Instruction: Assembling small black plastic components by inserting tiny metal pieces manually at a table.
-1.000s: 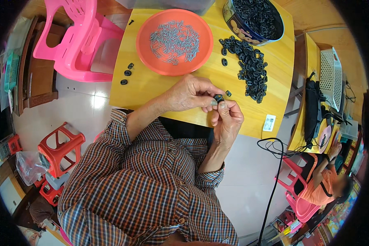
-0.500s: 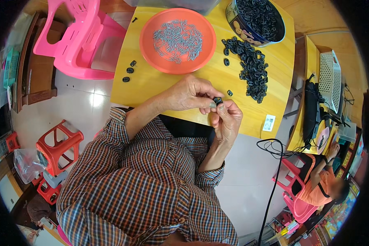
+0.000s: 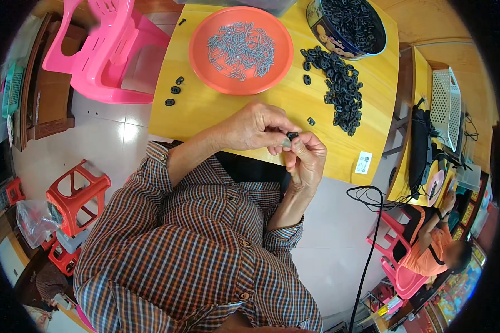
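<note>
As we look down, the yellow surface (image 3: 205, 114) spreads across the upper middle of the frame, its left edge near a pink chair (image 3: 106, 61) at the upper left. At the top centre we have an orange plate (image 3: 201, 72), its middle strewn with grey pins (image 3: 241, 50). Toward the upper right stands a tub (image 3: 339, 43) full of black parts (image 3: 351, 19), and just below it we see a loose heap (image 3: 341, 91) of the same kind. Near the centre of the frame, our left hand (image 3: 255, 127) and right hand (image 3: 306, 160) meet over the surface. At its lower right we find a white label (image 3: 363, 162). Three parts (image 3: 175, 90) lie in a short row at the left, and a lone part (image 3: 311, 121) lies just above our right hand. Between our hands is the held part (image 3: 292, 135): the fingers of both pinch it and hide so much that we cannot tell its full shape.
</note>
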The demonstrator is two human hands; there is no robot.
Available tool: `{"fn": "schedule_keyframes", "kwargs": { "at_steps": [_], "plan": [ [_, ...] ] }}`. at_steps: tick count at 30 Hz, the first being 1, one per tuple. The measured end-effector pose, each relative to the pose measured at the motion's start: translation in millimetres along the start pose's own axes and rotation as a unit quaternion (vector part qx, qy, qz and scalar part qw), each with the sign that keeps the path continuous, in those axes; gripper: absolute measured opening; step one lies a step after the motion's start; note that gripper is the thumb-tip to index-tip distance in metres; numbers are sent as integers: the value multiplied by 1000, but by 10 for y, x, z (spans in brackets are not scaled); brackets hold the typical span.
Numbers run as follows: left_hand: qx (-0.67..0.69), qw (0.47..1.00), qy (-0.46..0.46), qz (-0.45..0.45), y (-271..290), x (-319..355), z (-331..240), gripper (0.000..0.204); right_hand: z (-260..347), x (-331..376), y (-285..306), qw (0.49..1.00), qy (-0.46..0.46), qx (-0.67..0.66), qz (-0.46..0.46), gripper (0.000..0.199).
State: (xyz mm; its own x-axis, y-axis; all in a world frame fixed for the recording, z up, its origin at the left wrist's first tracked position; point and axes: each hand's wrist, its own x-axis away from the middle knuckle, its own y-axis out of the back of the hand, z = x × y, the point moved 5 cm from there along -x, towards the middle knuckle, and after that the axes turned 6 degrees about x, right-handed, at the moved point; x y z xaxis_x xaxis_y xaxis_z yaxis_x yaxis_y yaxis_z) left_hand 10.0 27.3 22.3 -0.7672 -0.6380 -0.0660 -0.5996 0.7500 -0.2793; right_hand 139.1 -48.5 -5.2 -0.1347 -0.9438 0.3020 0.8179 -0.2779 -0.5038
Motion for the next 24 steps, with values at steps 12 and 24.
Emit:
{"fn": "schedule_keyframes", "kwargs": {
  "at_steps": [12, 24],
  "plan": [
    [15, 996, 49, -73, 50, 32, 72, 25, 43, 44, -5, 999, 18, 35, -12, 15],
    [-441, 880, -93, -147, 125, 153, -117, 26, 327, 81, 27, 739, 231, 561, -293, 12]
  ]
}}
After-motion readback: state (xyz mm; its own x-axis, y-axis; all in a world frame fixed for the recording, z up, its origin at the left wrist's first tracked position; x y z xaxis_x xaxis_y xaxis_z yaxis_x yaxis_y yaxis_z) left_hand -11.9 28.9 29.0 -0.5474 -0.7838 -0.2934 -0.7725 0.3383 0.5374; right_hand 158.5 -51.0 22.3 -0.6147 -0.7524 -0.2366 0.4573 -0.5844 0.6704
